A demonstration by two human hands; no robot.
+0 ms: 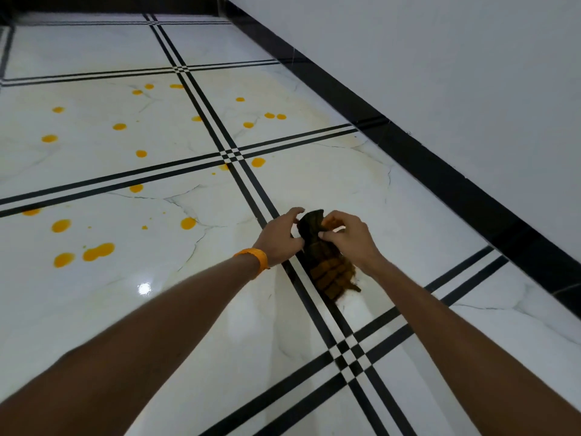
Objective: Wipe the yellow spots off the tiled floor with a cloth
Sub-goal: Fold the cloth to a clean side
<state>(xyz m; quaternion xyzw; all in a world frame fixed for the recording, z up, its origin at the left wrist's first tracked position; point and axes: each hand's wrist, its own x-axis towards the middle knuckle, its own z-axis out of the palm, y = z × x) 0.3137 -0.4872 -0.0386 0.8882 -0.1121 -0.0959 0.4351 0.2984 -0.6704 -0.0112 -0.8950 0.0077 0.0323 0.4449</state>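
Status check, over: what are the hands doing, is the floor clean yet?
Right hand pinches cloth; left hand at it, grip unclear. Many yellow spots on floor, left of cloth. Nothing in the way.

Spots (pixel 99 251) on floor (pixel 314 190), left of cloth (pixel 330 275)

Dim, even light; a small white glare on the glossy floor (pixel 144 288); wide-angle edges bend.
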